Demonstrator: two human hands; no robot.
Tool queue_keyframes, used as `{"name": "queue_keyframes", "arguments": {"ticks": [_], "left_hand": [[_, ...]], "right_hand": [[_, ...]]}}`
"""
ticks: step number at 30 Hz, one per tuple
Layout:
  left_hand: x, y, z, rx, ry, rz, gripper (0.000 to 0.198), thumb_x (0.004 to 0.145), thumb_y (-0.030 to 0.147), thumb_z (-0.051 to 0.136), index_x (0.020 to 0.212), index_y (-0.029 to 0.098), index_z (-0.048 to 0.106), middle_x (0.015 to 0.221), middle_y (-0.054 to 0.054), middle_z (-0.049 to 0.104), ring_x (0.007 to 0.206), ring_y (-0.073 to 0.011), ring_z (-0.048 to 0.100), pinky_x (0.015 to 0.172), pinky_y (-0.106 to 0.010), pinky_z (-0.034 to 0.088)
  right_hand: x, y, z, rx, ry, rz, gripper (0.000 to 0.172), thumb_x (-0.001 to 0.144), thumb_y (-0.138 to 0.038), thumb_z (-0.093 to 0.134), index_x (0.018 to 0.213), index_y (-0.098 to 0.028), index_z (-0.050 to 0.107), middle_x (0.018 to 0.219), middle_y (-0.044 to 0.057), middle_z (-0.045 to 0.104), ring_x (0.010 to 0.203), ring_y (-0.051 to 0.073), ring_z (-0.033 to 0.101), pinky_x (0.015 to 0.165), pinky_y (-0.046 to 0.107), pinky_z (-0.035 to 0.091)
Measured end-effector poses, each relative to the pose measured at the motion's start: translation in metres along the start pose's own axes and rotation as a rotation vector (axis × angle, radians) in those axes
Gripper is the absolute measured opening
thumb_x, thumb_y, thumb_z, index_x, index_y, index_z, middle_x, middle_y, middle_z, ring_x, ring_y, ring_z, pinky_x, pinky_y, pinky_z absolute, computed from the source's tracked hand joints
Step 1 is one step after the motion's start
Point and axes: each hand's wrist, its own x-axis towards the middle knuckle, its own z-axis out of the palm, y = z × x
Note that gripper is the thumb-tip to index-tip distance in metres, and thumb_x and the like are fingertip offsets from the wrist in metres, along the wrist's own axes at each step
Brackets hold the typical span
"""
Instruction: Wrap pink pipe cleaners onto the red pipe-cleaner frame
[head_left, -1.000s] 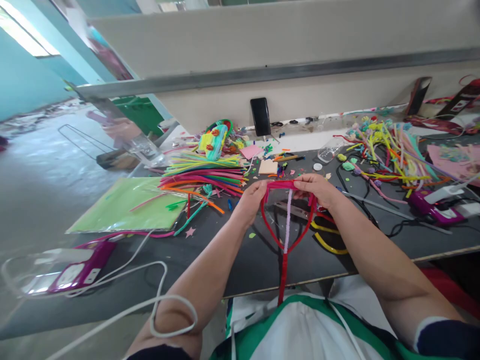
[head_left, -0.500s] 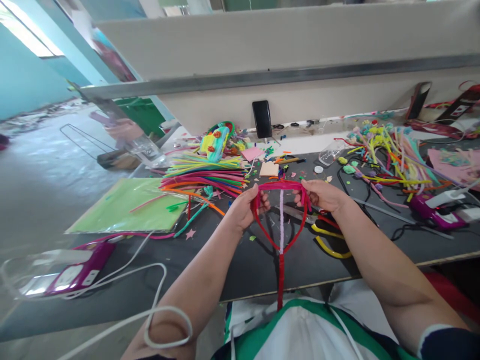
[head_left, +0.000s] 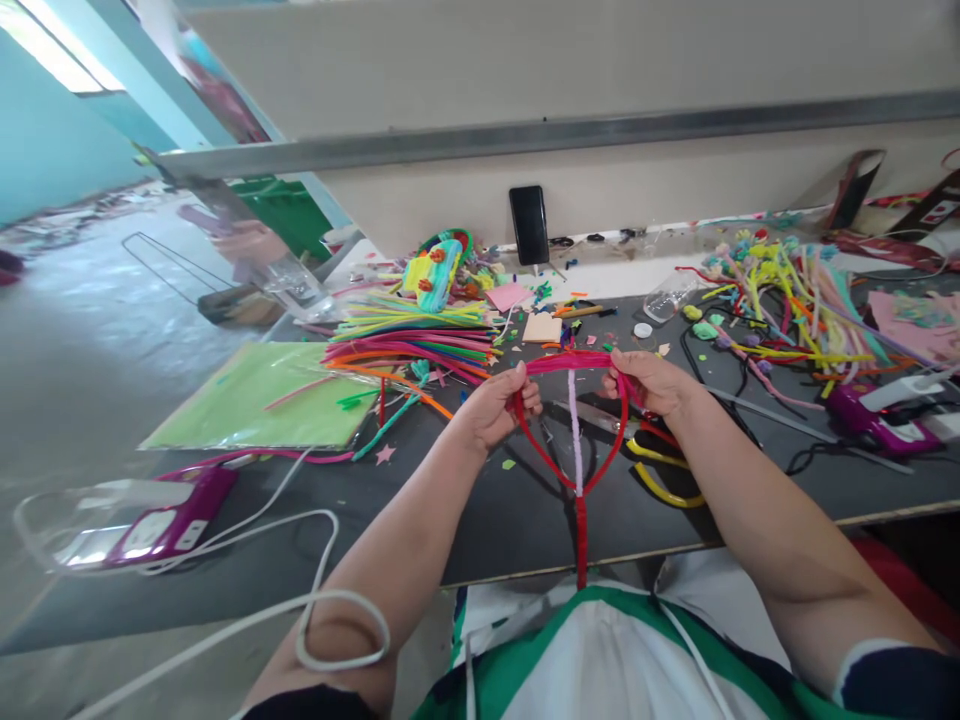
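Observation:
Between my hands is a pipe cleaner shape point(head_left: 582, 520), held above the dark tabletop. Its outline is a red loop with a bundled pink and red top; a lilac pipe cleaner runs down the middle, and a red stem points toward my body. My left hand point(head_left: 499, 405) pinches the upper left corner, fingers curled. At the upper right corner, my right hand point(head_left: 649, 383) grips with thumb on top and fingers bent underneath. Scissors with yellow handles point(head_left: 664, 484) lie on the table below my right hand, partly hidden by it.
A stack of colourful pipe cleaners point(head_left: 420, 345) lies left of centre beside a light green sheet point(head_left: 262, 395). Purple power strips point(head_left: 176, 515) sit at both sides, with a white cable looping over my left forearm. A phone point(head_left: 529, 225) leans on the back panel; mixed pipe cleaners point(head_left: 802, 300) are heaped right.
The view has shifted slightly, so the shape and my hands appear a little farther right. Both hands keep their hold on the top corners; my right fingers look slightly more curled.

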Motion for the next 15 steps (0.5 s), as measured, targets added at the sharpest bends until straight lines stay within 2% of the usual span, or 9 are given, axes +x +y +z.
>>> {"name": "queue_keyframes", "arguments": {"ticks": [2,4,6,8,12,14,15], "left_hand": [[0.000,0.000,0.001,0.023,0.020,-0.033,0.031,0.086,0.041,0.056,0.072,0.013,0.054,0.066,-0.001,0.052,0.057,-0.0102,0.052,0.061,-0.026,0.051],[-0.001,0.000,0.002,0.029,0.024,-0.064,0.040,0.086,0.051,0.049,0.089,0.013,0.059,0.082,-0.007,0.061,0.070,-0.0146,0.061,0.066,-0.031,0.054],[0.000,-0.002,0.004,0.006,0.016,-0.069,0.050,0.085,0.059,0.044,0.103,0.015,0.058,0.100,-0.012,0.063,0.085,-0.0202,0.064,0.074,-0.038,0.055],[0.000,-0.004,0.005,-0.026,0.030,-0.060,0.055,0.084,0.063,0.043,0.108,0.015,0.057,0.109,-0.015,0.062,0.095,-0.0233,0.063,0.080,-0.043,0.053],[-0.002,-0.007,0.011,-0.004,0.088,0.011,0.044,0.085,0.051,0.053,0.106,0.013,0.058,0.110,-0.015,0.062,0.097,-0.0212,0.064,0.083,-0.036,0.052],[-0.007,-0.007,0.017,0.072,0.032,0.060,0.037,0.083,0.042,0.060,0.106,0.013,0.060,0.110,-0.014,0.063,0.093,-0.0188,0.064,0.078,-0.029,0.051],[-0.010,-0.008,0.021,0.130,-0.031,0.054,0.037,0.082,0.040,0.062,0.108,0.013,0.060,0.110,-0.015,0.063,0.089,-0.0178,0.065,0.074,-0.027,0.050]], "right_hand": [[0.000,-0.002,0.000,0.028,0.028,-0.001,0.035,0.076,-0.042,0.070,0.061,-0.014,0.056,0.057,0.002,0.062,0.050,0.010,0.058,0.067,0.029,0.056],[0.001,-0.003,-0.004,0.074,0.059,-0.013,0.032,0.081,-0.042,0.065,0.064,-0.015,0.057,0.058,0.001,0.062,0.050,0.011,0.057,0.070,0.033,0.057],[0.002,-0.006,-0.009,0.127,0.078,-0.037,0.031,0.084,-0.042,0.062,0.067,-0.016,0.057,0.059,0.000,0.062,0.050,0.011,0.057,0.073,0.036,0.057],[0.001,-0.009,-0.013,0.180,0.098,-0.075,0.031,0.085,-0.042,0.060,0.068,-0.017,0.057,0.059,0.000,0.061,0.051,0.010,0.056,0.075,0.036,0.056],[-0.004,-0.021,-0.017,0.271,0.112,-0.197,0.032,0.085,-0.043,0.059,0.066,-0.018,0.055,0.060,-0.003,0.058,0.052,0.009,0.053,0.081,0.035,0.054],[-0.007,-0.025,-0.018,0.325,0.100,-0.298,0.034,0.085,-0.045,0.058,0.065,-0.019,0.053,0.060,-0.004,0.056,0.053,0.009,0.052,0.084,0.036,0.052],[-0.008,-0.027,-0.018,0.357,0.093,-0.353,0.034,0.085,-0.046,0.058,0.064,-0.019,0.052,0.060,-0.005,0.056,0.053,0.009,0.052,0.086,0.037,0.052]]}}
